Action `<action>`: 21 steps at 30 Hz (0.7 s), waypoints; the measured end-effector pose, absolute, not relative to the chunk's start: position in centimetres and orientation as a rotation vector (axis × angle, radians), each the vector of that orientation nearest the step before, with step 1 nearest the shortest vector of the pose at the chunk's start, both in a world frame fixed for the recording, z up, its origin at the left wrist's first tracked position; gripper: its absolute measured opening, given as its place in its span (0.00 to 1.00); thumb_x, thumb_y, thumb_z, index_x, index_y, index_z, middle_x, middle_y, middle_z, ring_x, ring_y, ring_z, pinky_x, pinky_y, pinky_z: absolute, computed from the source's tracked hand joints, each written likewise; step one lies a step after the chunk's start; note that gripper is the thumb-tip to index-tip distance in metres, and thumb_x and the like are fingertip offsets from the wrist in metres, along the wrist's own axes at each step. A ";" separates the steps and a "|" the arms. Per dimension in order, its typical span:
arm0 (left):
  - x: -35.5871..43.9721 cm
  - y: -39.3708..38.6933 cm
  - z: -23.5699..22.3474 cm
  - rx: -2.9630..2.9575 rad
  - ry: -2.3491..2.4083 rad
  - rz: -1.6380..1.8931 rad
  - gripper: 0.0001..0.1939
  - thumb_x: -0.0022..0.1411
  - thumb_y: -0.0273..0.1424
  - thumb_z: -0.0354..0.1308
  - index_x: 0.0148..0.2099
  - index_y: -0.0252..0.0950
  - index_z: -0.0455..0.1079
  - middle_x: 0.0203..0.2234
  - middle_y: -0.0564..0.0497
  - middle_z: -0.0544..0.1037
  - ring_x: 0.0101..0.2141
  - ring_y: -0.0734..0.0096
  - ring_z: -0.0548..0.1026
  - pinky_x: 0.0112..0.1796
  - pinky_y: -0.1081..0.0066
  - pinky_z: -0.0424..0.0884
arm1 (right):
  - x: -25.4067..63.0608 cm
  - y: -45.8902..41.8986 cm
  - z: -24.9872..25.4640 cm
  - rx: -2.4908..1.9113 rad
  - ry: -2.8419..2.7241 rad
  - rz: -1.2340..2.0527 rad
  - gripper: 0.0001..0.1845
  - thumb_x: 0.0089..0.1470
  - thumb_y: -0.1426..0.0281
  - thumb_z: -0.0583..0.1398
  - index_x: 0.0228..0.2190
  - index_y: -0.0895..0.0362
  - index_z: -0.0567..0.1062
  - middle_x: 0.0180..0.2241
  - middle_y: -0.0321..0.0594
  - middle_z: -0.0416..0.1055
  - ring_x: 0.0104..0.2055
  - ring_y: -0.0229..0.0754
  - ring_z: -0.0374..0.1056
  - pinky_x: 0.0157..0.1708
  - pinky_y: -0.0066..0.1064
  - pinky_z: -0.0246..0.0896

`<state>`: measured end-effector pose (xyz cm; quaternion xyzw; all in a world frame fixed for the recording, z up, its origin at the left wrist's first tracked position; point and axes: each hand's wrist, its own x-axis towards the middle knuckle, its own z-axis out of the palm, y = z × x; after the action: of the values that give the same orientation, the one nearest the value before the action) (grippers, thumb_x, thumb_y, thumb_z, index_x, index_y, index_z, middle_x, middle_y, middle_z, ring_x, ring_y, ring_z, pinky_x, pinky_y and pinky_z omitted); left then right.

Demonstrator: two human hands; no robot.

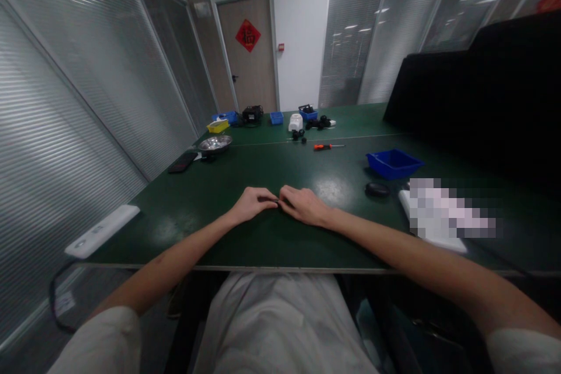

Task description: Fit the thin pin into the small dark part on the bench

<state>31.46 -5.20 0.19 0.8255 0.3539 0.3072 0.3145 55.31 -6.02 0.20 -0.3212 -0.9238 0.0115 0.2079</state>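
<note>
My left hand (pixel 250 205) and my right hand (pixel 304 207) meet over the middle of the green table (pixel 245 245), close to its front edge. The fingers of both are closed and come together at the fingertips. Something small, thin and dark seems to lie between them, but it is mostly hidden and too small to name. Beyond the hands lies a screwdriver (pixel 323 146) with an orange and black handle. A black computer mouse (pixel 377 189) is to the right of my right hand.
At right stand a blue tray (pixel 394 166), a white object (pixel 432 228) partly pixelated, and dark monitors (pixel 473 87). A metal bowl (pixel 215 144), a dark phone-like slab (pixel 183 162) and a white power strip (pixel 103 231) are at left. Small bins and black parts (pixel 319 123) line the far end.
</note>
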 end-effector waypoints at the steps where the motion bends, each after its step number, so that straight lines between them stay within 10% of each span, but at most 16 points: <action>1: 31.5 -5.2 0.1 2.172 0.927 0.810 0.12 0.62 0.36 0.66 0.44 0.35 0.82 0.39 0.46 0.82 0.40 0.63 0.78 0.44 0.68 0.72 | 55.3 -6.0 0.2 -0.900 -2.569 0.028 0.08 0.69 0.64 0.52 0.43 0.55 0.67 0.40 0.39 0.70 0.31 0.38 0.64 0.30 0.30 0.47; 21: 31.2 -3.8 0.3 2.398 0.948 0.793 0.13 0.70 0.37 0.58 0.43 0.36 0.82 0.39 0.45 0.78 0.41 0.65 0.76 0.45 0.68 0.71 | 55.4 -6.3 0.6 -0.916 -2.539 0.071 0.08 0.67 0.63 0.56 0.41 0.54 0.70 0.39 0.38 0.72 0.32 0.37 0.65 0.30 0.29 0.48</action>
<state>31.24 -3.76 0.30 0.8670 0.3429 0.2867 0.2202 55.38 -6.29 0.58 -0.3311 -0.9175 0.0257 0.2188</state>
